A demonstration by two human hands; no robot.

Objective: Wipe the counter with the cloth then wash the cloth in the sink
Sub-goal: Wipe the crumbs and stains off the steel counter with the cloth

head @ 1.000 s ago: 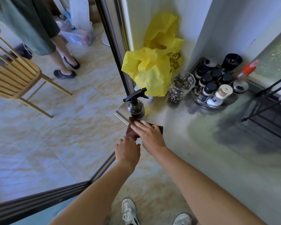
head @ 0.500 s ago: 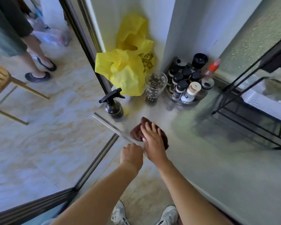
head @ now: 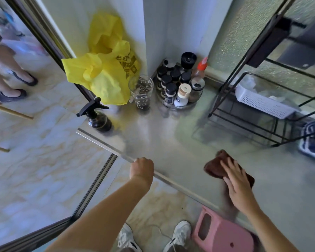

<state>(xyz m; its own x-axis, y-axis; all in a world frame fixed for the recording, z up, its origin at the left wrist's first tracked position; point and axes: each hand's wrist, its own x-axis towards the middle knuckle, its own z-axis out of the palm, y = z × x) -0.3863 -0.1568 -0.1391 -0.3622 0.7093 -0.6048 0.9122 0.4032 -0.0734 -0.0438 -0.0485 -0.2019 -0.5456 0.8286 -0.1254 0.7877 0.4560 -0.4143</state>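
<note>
Head view:
Right hand [head: 237, 186]: laid flat with fingers spread, pressed on the brown cloth [head: 214, 167]; no grasp was seen.
Cloth: spread on the steel counter [head: 164, 142], near its front edge.
Left hand [head: 142, 169]: clenched over the counter's front edge.
Spray bottle [head: 96, 118]: stood at the counter's left corner; well apart from the cloth.

The yellow plastic bag [head: 105, 73] bears dark printed characters and a square pattern, too blurred to read.

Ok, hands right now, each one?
Left hand: closed on the counter edge.
Right hand: open, fingers flat, pressing the brown cloth.
</note>
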